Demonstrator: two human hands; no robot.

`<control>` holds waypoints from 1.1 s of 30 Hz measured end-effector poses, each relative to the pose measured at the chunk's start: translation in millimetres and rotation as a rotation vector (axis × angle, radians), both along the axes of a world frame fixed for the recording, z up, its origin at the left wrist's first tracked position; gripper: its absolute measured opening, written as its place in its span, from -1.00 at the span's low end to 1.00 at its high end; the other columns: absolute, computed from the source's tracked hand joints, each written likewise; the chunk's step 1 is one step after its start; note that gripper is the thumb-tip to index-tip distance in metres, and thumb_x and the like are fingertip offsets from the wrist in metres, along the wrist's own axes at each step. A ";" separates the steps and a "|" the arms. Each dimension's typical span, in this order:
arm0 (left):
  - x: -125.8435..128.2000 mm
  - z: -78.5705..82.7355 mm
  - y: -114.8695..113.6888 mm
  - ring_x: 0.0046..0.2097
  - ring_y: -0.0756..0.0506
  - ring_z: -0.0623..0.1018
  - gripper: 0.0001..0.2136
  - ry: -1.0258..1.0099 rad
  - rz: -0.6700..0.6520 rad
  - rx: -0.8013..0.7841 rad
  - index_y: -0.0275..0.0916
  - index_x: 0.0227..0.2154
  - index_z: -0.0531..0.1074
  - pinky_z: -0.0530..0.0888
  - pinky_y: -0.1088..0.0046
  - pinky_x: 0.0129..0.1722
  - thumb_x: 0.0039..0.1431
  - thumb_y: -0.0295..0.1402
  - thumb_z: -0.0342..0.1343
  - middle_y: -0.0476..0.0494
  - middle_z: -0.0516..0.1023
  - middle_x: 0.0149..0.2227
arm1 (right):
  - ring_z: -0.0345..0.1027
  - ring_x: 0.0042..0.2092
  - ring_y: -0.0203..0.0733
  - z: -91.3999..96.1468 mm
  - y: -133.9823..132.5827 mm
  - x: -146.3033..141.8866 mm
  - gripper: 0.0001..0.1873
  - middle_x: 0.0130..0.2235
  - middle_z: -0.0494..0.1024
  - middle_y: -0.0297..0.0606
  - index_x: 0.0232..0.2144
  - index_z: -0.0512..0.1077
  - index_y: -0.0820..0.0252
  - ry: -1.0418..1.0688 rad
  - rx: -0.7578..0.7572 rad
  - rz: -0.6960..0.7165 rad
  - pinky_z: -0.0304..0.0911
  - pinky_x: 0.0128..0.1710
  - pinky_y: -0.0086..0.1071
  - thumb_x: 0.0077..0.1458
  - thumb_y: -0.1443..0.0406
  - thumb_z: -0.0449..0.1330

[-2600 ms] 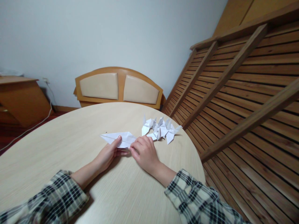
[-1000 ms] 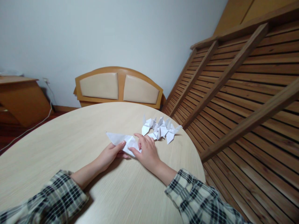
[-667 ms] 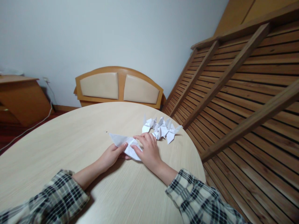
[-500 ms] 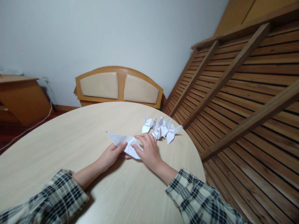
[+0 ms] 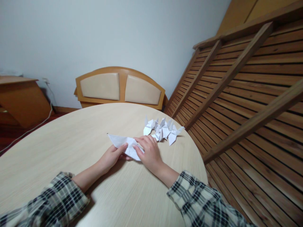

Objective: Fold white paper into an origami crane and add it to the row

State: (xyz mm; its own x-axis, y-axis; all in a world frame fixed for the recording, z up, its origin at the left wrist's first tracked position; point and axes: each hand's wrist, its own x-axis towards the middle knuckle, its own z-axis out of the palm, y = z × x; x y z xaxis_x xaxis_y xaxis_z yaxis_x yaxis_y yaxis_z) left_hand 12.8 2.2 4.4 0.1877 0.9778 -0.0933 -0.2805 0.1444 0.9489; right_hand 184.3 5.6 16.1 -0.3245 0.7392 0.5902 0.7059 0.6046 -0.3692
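Note:
A sheet of folded white paper [image 5: 129,143] is held between both my hands just above the table, its pointed corner reaching out to the left. My left hand [image 5: 115,155] grips its lower left part, thumb on top and fingers underneath. On the right side, my right hand [image 5: 150,151] pinches the paper with the thumb on its face and the fingers over the upper edge. Those fingers cover the paper's right end. Just beyond my right hand sits a cluster of several white paper cranes [image 5: 163,129].
The round pale wooden table [image 5: 71,135] fills the foreground. Behind it stands a headboard [image 5: 121,80] with two cream panels against the wall. A slatted wooden frame [image 5: 236,91] leans along the right side. A desk [image 5: 19,97] with a white cable is at the left.
My right fingers have shifted slightly left along the paper's upper edge. Both hands keep hold of the paper, and the cranes stay in place.

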 end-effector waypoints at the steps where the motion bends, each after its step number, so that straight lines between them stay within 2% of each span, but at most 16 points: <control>1: 0.0 0.3 -0.1 -0.43 -0.09 0.51 -0.76 0.012 0.002 0.002 -0.32 -0.43 0.51 0.47 0.43 -0.42 -0.07 -0.24 0.32 -0.16 0.59 -0.44 | 0.29 -0.08 -0.08 -0.3 0.3 0.1 -0.74 -0.19 0.53 -0.20 -0.07 0.48 0.14 -0.002 -0.001 -0.009 0.12 -0.05 -0.20 0.19 0.28 0.16; 11: 1.6 12.8 -4.3 -0.55 -0.03 0.39 -0.77 0.174 0.030 0.073 -0.27 -0.58 0.43 0.31 0.48 -0.54 -0.14 -0.22 0.30 -0.03 0.46 -0.61 | 0.33 -0.15 -0.10 -0.5 1.9 -0.4 -0.76 -0.25 0.54 -0.22 -0.09 0.50 0.17 -0.060 -0.024 -0.064 0.13 -0.12 -0.24 0.19 0.28 0.17; 18: -0.6 6.5 -1.7 -0.53 -0.03 0.38 -0.73 0.236 0.028 0.109 -0.29 -0.54 0.43 0.30 0.48 -0.51 -0.12 -0.15 0.25 -0.02 0.46 -0.59 | 0.33 -0.15 -0.10 0.1 0.0 -1.5 -0.74 -0.23 0.54 -0.23 -0.07 0.49 0.14 -0.088 -0.011 -0.078 0.13 -0.14 -0.23 0.20 0.26 0.16; 23: -0.6 4.8 -1.6 -0.54 -0.03 0.39 -0.75 0.228 0.039 0.100 -0.28 -0.54 0.43 0.31 0.48 -0.52 -0.12 -0.18 0.24 -0.02 0.47 -0.60 | 0.29 -0.12 -0.08 -0.5 -1.0 -1.6 -0.71 -0.21 0.53 -0.22 -0.03 0.46 0.12 -0.095 0.068 -0.039 0.12 -0.09 -0.20 0.20 0.31 0.15; 33: -0.8 0.9 1.4 -0.52 -0.02 0.43 -0.76 0.115 0.070 0.054 -0.30 -0.50 0.45 0.35 0.51 -0.52 -0.12 -0.21 0.28 -0.03 0.51 -0.55 | 0.25 -0.11 -0.13 -1.5 -2.5 -0.7 -0.67 -0.20 0.49 -0.24 -0.03 0.46 0.11 -0.078 0.087 0.124 0.16 -0.07 -0.24 0.17 0.42 0.13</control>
